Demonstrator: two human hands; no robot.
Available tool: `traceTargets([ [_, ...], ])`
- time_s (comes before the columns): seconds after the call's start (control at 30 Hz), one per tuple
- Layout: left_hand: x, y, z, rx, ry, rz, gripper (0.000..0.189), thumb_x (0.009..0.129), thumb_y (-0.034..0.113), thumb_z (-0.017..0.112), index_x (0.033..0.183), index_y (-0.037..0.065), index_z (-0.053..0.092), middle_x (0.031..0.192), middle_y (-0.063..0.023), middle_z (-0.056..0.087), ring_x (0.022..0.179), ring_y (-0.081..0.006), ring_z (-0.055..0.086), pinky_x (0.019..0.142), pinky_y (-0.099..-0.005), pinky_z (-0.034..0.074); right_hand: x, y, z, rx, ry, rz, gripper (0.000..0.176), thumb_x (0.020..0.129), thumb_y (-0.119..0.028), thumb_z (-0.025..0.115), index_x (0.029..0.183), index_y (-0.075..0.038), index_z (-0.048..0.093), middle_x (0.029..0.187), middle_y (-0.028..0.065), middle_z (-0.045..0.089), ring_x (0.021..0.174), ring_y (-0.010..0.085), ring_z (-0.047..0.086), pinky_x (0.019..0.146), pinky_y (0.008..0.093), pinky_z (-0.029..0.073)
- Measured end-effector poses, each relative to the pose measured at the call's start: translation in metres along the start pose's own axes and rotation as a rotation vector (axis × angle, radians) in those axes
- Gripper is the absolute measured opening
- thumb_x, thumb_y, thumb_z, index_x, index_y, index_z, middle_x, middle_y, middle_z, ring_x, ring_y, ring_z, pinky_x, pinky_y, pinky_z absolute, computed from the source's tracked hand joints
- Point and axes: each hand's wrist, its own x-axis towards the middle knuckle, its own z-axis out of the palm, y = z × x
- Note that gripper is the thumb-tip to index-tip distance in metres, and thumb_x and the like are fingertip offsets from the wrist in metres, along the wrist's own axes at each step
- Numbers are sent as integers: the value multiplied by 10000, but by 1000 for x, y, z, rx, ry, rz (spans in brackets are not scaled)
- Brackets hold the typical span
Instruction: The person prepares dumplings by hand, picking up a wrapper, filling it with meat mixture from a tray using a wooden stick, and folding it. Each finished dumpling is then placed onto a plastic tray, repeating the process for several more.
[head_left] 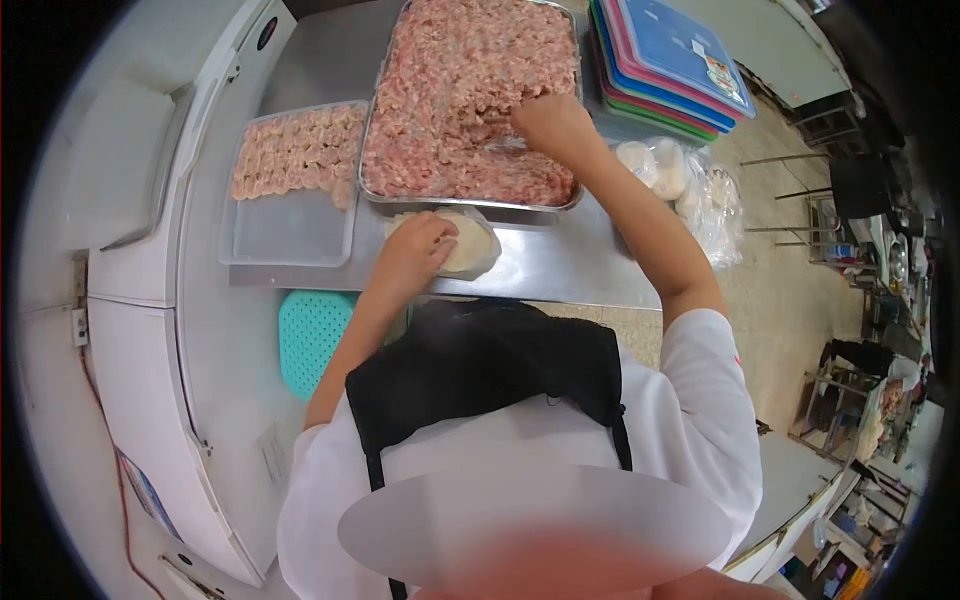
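My left hand is at the near side of the table, its fingers curled on a pale round dumpling wrapper, at a small stack of wrappers on a plastic bag. My right hand is closed over a large metal tray of raw minced meat filling. What its fingers grip, at a dug-out hollow in the meat, is too small and hidden to name. Left of the tray, a clear plastic container holds rows of filled dumplings in its far part; its near part shows bare plastic.
Stacked coloured lids stand at the back right. Plastic bags of round wrappers lie by my right forearm. A white refrigerator borders the left side, and a turquoise perforated basket sits below the table edge.
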Motion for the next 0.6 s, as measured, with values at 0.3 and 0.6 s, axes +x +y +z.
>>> traceTargets([
  [0.3, 2, -10, 27, 83, -37, -81, 164, 754, 111, 711, 879, 37, 636, 916, -105, 560, 937, -315, 543, 825, -386, 439, -51, 26, -27, 141, 98, 18, 195, 836, -255, 582, 755, -99, 666, 759, 92, 656, 697, 295, 660, 571, 428, 511],
  [0.6, 7, -3, 11, -191, 42, -217, 145, 856, 145, 629, 922, 20, 661, 907, -79, 621, 857, -233, 591, 776, -326, 456, -29, 10, 10, 154, 84, -14, 154, 761, -171, 567, 713, -72, 676, 720, 139, 673, 674, 295, 674, 577, 412, 531],
])
